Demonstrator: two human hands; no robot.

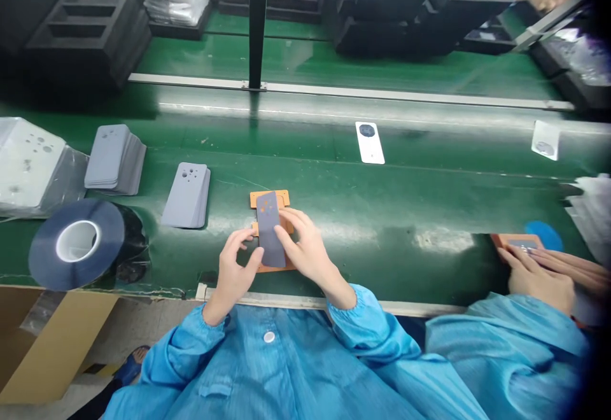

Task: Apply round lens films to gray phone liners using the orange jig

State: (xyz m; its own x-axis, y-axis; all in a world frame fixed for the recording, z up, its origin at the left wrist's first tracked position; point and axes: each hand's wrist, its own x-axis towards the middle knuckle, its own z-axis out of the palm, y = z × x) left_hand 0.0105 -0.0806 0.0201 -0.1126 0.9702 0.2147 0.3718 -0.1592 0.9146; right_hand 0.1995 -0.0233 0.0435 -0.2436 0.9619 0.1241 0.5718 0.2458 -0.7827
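A thin grey phone-back sheet (271, 232) with several round holes at its top lies slightly turned over an orange fixture (270, 197) on the bench in front of me. My right hand (305, 242) grips the sheet by its right edge, thumb on its face and fingers along the far side. At the sheet's left side is my left hand (238, 264), thumb and fingers apart, fingertips close to the fixture's small left tab. Whether those fingertips touch the sheet is hard to tell. Much of the fixture is hidden beneath the sheet.
Left of me are two stacks of grey sheets (186, 197) (107, 156), bagged white sheets (31, 165) and a film roll (79, 242). A white phone back (372, 146) lies on the green belt. At right, a co-worker's hands (539, 280) work on another orange fixture. Black trays (90, 32) stand behind.
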